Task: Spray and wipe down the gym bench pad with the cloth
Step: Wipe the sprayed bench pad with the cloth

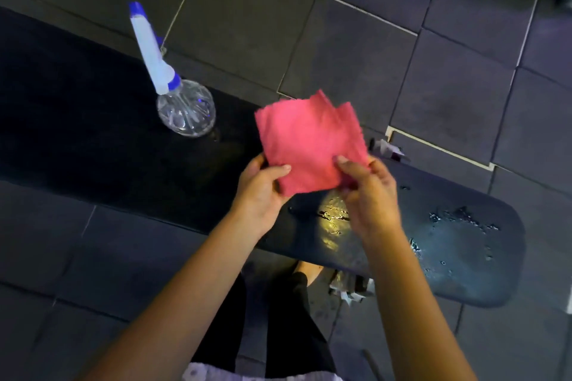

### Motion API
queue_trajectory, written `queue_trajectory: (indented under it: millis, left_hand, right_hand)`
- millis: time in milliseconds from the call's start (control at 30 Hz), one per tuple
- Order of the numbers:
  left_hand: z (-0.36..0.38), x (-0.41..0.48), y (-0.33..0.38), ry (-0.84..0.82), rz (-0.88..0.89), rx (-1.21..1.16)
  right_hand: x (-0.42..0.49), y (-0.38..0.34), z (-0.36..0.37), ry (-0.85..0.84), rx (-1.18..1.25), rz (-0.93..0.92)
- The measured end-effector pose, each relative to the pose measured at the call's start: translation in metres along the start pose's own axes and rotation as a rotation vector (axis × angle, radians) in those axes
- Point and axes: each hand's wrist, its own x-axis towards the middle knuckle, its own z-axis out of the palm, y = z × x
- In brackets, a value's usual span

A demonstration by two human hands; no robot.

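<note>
Left hand (260, 192) and right hand (370, 195) pinch a folded, fuzzy pink cloth (309, 142) above the bench pad (464, 257) | pad dark, smooth, rounded end beaded with droplets | clear ribbed spray bottle (185, 111) upright on it

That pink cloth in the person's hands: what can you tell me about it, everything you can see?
The pink cloth looks like soft, fuzzy fabric, folded into a rough square of several layers with ragged edges fanned out at its far corners. It is held up over the dark padded gym bench, not lying on it. The left hand pinches its near left corner and the right hand its near right corner. Whether it is damp cannot be told.
</note>
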Motion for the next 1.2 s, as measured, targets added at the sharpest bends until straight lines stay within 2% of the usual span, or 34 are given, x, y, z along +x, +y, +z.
queue_trajectory:
  millis: [67,133,200,267,367,400,467,600,700,833,900,1033,1200]
  left_hand:
    - [-0.015,0.012,-0.02,0.266,0.002,0.265]
    - [-0.032,0.018,-0.033,0.382,0.087,0.492]
    - [-0.043,0.019,-0.037,0.37,0.17,0.637]
    - [-0.049,0.017,-0.035,0.366,0.297,0.83]
    - [-0.062,0.011,-0.027,0.362,0.633,1.19]
    - [-0.068,0.011,-0.023,0.34,0.756,1.297]
    - [-0.082,0.015,-0.015,0.291,0.904,1.494]
    - [-0.099,0.025,-0.012,0.18,0.883,1.745]
    - [-0.11,0.033,-0.018,0.167,0.838,1.898]
    - [-0.114,0.038,-0.023,0.213,0.811,1.988]
    - [-0.113,0.038,-0.023,0.207,0.811,2.004]
    - [-0.105,0.038,-0.027,0.194,0.823,2.029]
    - [-0.084,0.047,-0.036,0.065,0.896,2.115]
  right_hand:
    - [0.005,0.027,-0.01,0.083,-0.225,0.114]
    - [0.01,0.05,-0.018,0.146,-0.493,0.145]
    - [0.011,0.06,-0.024,0.219,-0.757,0.014]
    - [0.008,0.061,-0.025,0.251,-1.035,-0.257]
    - [0.007,0.061,-0.017,0.174,-1.29,-0.589]
    - [0.011,0.061,-0.011,0.095,-1.353,-0.626]
    - [0.024,0.069,0.004,-0.038,-1.488,-0.583]
    - [0.05,0.102,0.042,-0.072,-1.626,-0.457]
    - [0.065,0.118,0.052,-0.05,-1.721,-0.59]
    - [0.083,0.116,0.038,-0.292,-1.812,-0.854]
    - [0.088,0.112,0.037,-0.38,-1.827,-0.893]
    - [0.088,0.107,0.034,-0.422,-1.821,-0.882]
    - [0.094,0.088,0.0,-0.532,-1.718,-0.915]
